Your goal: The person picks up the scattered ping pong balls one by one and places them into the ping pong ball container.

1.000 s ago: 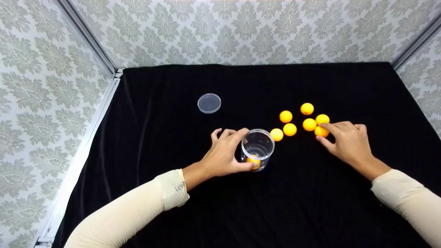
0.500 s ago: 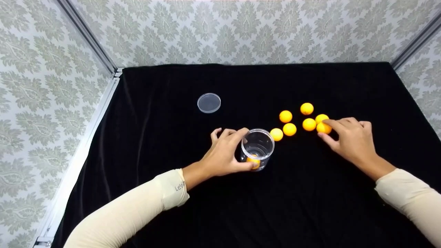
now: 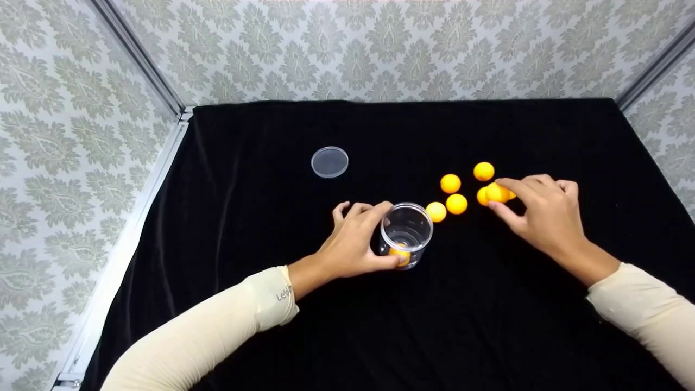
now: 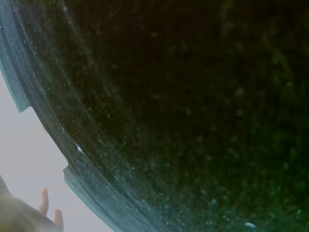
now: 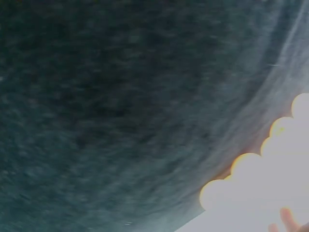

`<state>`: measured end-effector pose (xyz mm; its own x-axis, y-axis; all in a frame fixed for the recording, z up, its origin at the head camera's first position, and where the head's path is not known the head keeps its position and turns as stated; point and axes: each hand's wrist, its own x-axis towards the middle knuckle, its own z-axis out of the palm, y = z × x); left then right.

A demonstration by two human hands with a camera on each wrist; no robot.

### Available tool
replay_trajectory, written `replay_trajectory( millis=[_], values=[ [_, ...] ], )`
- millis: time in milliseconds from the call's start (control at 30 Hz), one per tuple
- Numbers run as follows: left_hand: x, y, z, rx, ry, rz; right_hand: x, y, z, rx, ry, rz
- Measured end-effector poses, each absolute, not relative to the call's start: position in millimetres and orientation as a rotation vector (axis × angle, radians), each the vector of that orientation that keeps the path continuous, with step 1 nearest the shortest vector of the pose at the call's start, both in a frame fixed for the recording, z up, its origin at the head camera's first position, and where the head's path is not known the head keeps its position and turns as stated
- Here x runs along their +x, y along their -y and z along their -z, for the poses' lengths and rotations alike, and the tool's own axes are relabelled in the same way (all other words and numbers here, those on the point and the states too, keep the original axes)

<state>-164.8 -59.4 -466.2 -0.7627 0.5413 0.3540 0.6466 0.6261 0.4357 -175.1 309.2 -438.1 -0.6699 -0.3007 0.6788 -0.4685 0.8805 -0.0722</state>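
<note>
A clear round jar (image 3: pixel 415 230) stands in the middle of the black cloth with its mouth uncovered. My left hand (image 3: pixel 355 244) grips its left side, thumb low on the front wall. Inside, near the bottom, lies one orange ping-pong ball (image 3: pixel 399 253). To the right, my right hand (image 3: pixel 545 212) pinches another orange ball (image 3: pixel 496 193) between thumb and fingers. That ball overlaps two others, a left one (image 3: pixel 481 196) and a mostly hidden right one (image 3: pixel 512 194). In the right wrist view, overexposed balls (image 5: pixel 216 194) show at lower right, with fingertips (image 5: pixel 288 217) in the corner.
Several loose balls lie right of the jar: one nearest ball (image 3: pixel 436 212) beside its rim, a second ball (image 3: pixel 456 204), a third ball (image 3: pixel 450 183) and a farther ball (image 3: pixel 484 171). A clear round lid (image 3: pixel 329 162) lies flat behind. Patterned walls (image 3: pixel 353 54) border the black cloth (image 3: pixel 260 163).
My right hand shifts slightly right with the pinched ball, then moves back left and away from me, bringing it over the neighbouring balls. The left hand and jar stay put.
</note>
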Motion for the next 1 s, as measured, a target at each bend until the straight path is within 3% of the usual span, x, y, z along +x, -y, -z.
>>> replay_trajectory(
  millis=[567,1000],
  values=[
    [-165.4,58.3,466.9,-0.974,2.656,0.83,-148.4,-246.9,398.7,0.723,2.264,-0.513],
    [-164.9,58.8,467.8,-0.976,2.656,0.846,-137.9,-209.8,398.4,0.809,2.231,-0.612]
  ],
)
